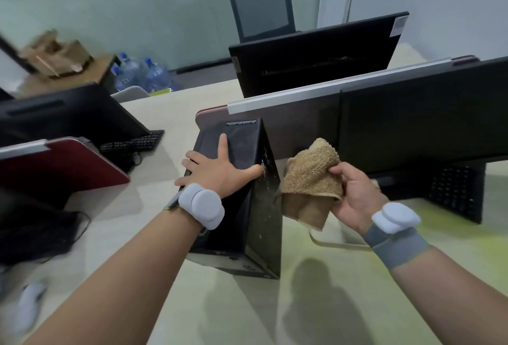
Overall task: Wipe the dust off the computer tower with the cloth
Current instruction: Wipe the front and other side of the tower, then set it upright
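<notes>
A black computer tower (258, 212) stands upright on the pale desk (154, 207) in the middle of the view. My left hand (217, 168) lies flat on its top, fingers spread, thumb hooked over the right edge. The tower's right side panel shows pale dust specks. My right hand (354, 196) holds a bunched brown terry cloth (310, 179) in the air just right of the tower's side, close to it; I cannot tell if the cloth touches the panel.
A black monitor (423, 113) stands to the right with a keyboard (456, 190) under it. A desk divider (288, 119) runs behind the tower. More monitors (68, 113) and a keyboard (132, 143) sit at left. An office chair (261, 6) stands beyond.
</notes>
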The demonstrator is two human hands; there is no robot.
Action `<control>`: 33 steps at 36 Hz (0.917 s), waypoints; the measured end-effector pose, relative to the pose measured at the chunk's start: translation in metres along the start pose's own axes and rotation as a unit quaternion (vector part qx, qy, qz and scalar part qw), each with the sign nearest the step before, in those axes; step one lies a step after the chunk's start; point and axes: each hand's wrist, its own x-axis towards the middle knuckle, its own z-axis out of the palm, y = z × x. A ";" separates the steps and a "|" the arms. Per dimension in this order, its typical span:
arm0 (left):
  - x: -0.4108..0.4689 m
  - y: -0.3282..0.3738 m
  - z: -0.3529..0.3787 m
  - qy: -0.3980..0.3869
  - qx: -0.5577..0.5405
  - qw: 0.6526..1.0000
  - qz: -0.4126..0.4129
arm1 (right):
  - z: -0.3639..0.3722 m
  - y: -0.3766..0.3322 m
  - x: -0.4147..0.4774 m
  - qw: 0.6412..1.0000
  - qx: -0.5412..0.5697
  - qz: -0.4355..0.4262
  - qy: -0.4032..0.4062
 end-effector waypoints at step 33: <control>0.105 -0.183 -0.010 0.004 -0.236 0.970 0.054 | 0.023 0.074 0.058 0.968 -0.172 -0.108 0.147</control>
